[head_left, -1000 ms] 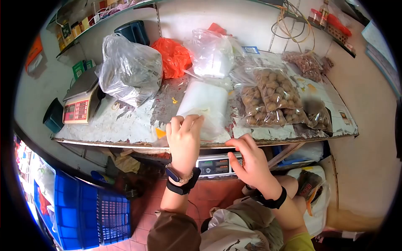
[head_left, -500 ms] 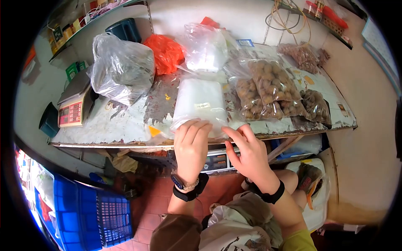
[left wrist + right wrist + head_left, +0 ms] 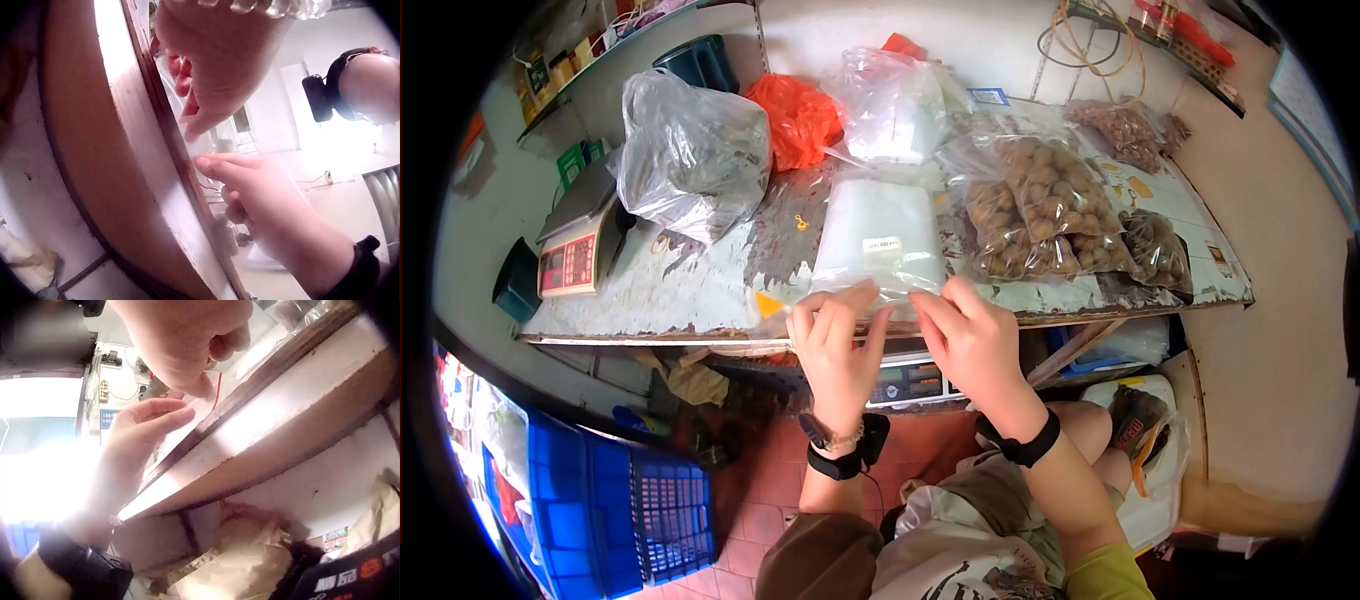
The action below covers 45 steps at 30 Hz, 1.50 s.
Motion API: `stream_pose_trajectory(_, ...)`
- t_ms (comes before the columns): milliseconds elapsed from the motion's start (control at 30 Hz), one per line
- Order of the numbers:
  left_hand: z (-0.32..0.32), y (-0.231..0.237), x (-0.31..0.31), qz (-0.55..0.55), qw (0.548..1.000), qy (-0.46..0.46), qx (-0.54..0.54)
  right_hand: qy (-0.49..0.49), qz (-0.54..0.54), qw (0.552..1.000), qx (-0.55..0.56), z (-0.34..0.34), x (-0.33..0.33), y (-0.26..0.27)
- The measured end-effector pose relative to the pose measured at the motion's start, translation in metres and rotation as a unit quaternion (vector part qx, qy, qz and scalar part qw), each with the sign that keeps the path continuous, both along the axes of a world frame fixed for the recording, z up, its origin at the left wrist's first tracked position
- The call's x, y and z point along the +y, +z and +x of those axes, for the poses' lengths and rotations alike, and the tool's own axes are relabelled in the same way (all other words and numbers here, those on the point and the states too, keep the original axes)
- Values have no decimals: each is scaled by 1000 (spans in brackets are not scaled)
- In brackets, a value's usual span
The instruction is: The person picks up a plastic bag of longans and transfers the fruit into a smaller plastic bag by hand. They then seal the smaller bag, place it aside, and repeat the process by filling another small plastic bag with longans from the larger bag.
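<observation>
A flat stack of clear plastic bags (image 3: 878,215) with a small white label (image 3: 882,244) lies at the table's front edge. At the left part of its near edge, my left hand (image 3: 832,348) pinches thin clear plastic, fingers bent. My right hand (image 3: 978,345) pinches the plastic with thumb and forefinger a little to the right. The right wrist view shows a thin red line (image 3: 218,391) in the film by the right fingertips. In the left wrist view, the left hand (image 3: 219,59) and right hand (image 3: 275,200) have their fingertips close together at the table edge.
Bags of round brown items (image 3: 1055,200) stand to the right. A grey-white bag (image 3: 690,155), a red bag (image 3: 798,120) and a scale (image 3: 570,262) are at the left. Another scale (image 3: 910,382) sits under the table, blue crates (image 3: 585,500) on the floor.
My left hand has moved left and turned, its thumb now showing apart from the fingers. The right hand has moved slightly up and left to the stack's near edge. The stack's label has come into view.
</observation>
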State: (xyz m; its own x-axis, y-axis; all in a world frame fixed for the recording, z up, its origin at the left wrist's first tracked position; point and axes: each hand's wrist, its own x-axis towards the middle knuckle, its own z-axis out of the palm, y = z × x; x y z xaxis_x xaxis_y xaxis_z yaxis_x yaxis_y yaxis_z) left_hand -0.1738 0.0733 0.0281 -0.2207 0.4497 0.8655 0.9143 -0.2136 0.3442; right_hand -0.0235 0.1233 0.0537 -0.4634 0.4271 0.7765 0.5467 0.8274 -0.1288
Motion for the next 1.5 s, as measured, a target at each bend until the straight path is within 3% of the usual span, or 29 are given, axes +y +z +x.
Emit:
stream_pose_trajectory(133,-2,-4,3,1,1000,3,-29,41,-90,993,66,1,5,1)
stream_pose_trajectory(267,8,-1,5,17,997,2,-73,45,-109,988,98,-3,5,2)
stream_pose_trajectory(333,9,-2,6,14,997,8,-76,69,-211,963,150,-4,5,1)
stream_pose_trajectory(533,12,-5,3,33,995,1,-94,75,-244,952,170,-5,7,2)
stream_pose_trajectory(633,12,-11,-1,28,992,2,-125,90,-243,953,159,-3,9,3)
stream_pose_trajectory(733,12,-13,-6,-9,997,18,-80,81,-237,954,168,-4,10,2)
stream_pose_trajectory(800,16,-8,-7,-3,997,-44,58,69,-235,956,164,-5,9,3)
stream_pose_trajectory(1067,26,-1,-2,-78,993,-21,83,47,-200,961,185,-6,8,3)
stream_pose_trajectory(1233,26,-4,-4,-157,980,42,111,84,-220,933,273,-4,-5,8)
stream_pose_trajectory(1367,20,2,2,-173,980,36,90,125,-243,925,265,5,-36,19)
stream_pose_trajectory(1500,20,3,9,-199,977,26,74,170,-137,929,300,30,-60,31)
